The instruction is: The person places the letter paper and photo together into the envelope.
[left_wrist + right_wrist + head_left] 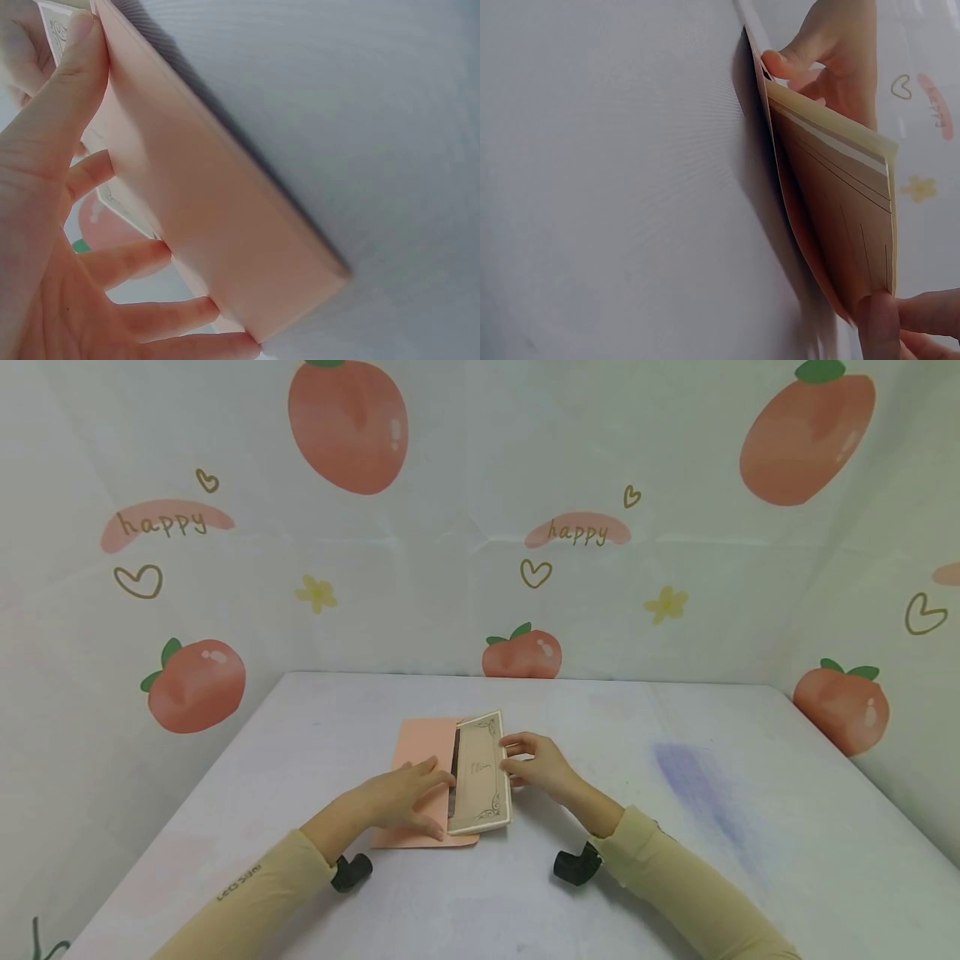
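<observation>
A flat pink folder (422,742) lies at the middle of the table. Over its right part, a cream card (476,777) with scroll ornaments in its corners stands tilted up, and a dark strip shows along its left side. My left hand (397,797) touches the pink folder with spread fingers, its thumb at the near edge. In the left wrist view, those fingertips meet the long side of the folder (202,202). My right hand (543,766) pinches the card's right edge. Printed lines show on the underside of the card (847,187) in the right wrist view.
The table is covered with a white cloth (750,735) that has a purple smudge (701,793) on the right. Behind it hangs a white backdrop (450,593) printed with peaches, hearts and flowers. A black wrist camera (577,864) sits below the right wrist.
</observation>
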### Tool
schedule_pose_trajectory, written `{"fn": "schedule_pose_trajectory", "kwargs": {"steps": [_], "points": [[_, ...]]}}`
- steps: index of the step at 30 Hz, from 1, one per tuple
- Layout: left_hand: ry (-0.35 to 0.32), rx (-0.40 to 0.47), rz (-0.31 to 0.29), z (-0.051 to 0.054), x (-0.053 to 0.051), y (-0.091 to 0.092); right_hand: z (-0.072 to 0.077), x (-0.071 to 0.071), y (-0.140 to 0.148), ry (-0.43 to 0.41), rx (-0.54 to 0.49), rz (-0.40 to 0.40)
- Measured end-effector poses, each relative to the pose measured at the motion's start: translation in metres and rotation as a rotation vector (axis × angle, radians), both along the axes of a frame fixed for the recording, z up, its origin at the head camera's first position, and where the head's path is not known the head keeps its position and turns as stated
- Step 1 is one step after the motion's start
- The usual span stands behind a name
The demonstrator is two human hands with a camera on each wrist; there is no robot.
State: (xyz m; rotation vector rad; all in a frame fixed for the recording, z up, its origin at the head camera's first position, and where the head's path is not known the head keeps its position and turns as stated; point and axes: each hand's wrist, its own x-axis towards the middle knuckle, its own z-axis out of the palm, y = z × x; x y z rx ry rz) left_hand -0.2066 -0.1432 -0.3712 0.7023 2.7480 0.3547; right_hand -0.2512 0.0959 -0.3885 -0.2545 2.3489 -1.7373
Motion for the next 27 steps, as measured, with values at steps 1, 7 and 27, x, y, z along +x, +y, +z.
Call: {"fn": "schedule_pose_trajectory", "kwargs": {"steps": [1,7,27], "points": [[0.0,0.002,-0.001,0.0,0.0,0.0,0.0,0.0,0.0,0.0,-0.002,-0.003],[0.002,-0.002,-0.003,0.002,0.001,0.001,-0.001,0.001,-0.003,-0.003,-0.016,-0.008],[0.014,-0.004,-0.022,0.001,0.0,0.0,-0.004,0.001,-0.015,0.004,0.02,-0.044]]}}
